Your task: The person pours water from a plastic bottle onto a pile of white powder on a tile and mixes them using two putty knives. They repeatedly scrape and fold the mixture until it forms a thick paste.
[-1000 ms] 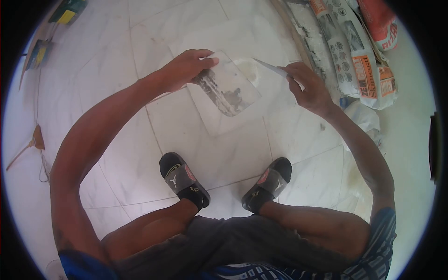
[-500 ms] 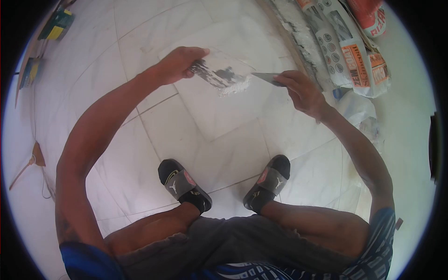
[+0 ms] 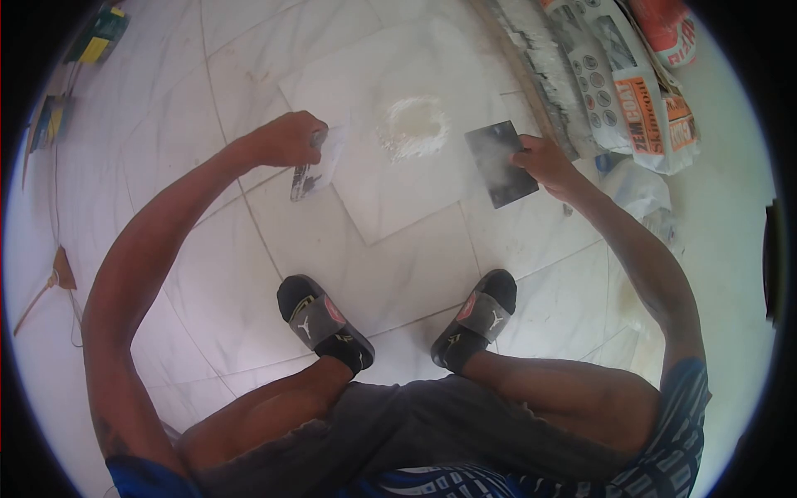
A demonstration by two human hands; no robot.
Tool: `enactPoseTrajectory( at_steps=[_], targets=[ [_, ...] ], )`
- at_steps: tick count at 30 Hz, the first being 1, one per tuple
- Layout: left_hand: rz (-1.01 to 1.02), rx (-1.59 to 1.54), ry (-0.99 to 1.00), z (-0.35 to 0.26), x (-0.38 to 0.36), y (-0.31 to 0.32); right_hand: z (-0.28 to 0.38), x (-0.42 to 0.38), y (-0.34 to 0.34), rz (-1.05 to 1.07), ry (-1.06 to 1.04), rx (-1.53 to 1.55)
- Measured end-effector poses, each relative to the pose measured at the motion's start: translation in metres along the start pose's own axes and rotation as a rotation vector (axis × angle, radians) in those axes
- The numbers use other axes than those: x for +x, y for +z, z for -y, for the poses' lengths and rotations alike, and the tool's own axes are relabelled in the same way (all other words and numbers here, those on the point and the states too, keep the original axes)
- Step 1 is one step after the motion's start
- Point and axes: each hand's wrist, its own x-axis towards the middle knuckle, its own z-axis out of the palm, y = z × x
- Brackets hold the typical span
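Observation:
My left hand (image 3: 286,139) is closed around one edge of a flat putty blade (image 3: 309,178), which is smeared with white compound and tilted steeply over the floor. My right hand (image 3: 548,166) grips the side of a dark rectangular putty blade (image 3: 502,164), thumb on top; its face shows a faint whitish haze. Between the hands, a white patch of powder or compound (image 3: 418,126) lies on a pale square board or tile (image 3: 398,195). Both blades are apart from that patch.
Skimcoat bags (image 3: 639,112) and a rough-edged plank (image 3: 531,75) lie at the upper right, with a clear plastic bag (image 3: 639,191) below them. My slippered feet (image 3: 324,319) stand on the marble-look tiles. Green-and-yellow boxes (image 3: 98,37) are at the upper left.
The two blades have separated. My left hand has moved left and down, turning its blade steeply. My right hand has come slightly down, showing its blade's dark face. The white patch is now uncovered.

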Motion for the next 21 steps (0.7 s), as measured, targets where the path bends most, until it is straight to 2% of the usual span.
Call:
enactPoseTrajectory(
  at_steps=[1, 3, 6, 9, 12, 15, 16, 18, 21],
  targets=[
    [-0.058, -0.018, 0.011, 0.0, -0.001, 0.01, -0.005, 0.004, 0.001, 0.021, 0.021, 0.046],
    [-0.042, -0.039, -0.021, 0.001, 0.001, 0.022, 0.0, 0.007, 0.004, 0.06, 0.064, 0.136],
    [-0.064, -0.073, -0.033, 0.002, 0.004, 0.035, 0.028, 0.002, -0.001, -0.003, 0.053, 0.032],
    [-0.136, -0.068, -0.009, 0.001, 0.007, 0.046, 0.026, 0.01, -0.007, -0.018, -0.008, 0.183],
    [-0.187, -0.124, 0.002, 0.0, 0.008, 0.058, 0.033, 0.01, -0.013, -0.016, -0.012, -0.082],
    [-0.189, -0.194, 0.002, -0.006, 0.005, 0.067, 0.065, -0.021, 0.013, -0.022, -0.156, -0.594],
    [-0.157, -0.215, -0.02, -0.01, 0.002, 0.066, 0.055, -0.023, 0.023, 0.039, -0.442, -0.679],
    [-0.124, -0.205, -0.028, -0.008, 0.001, 0.069, 0.069, -0.038, 0.046, 0.154, -0.526, -0.876],
    [-0.107, -0.152, 0.006, 0.002, 0.003, 0.074, 0.071, -0.042, 0.074, 0.199, -0.72, -1.011]
  ],
)
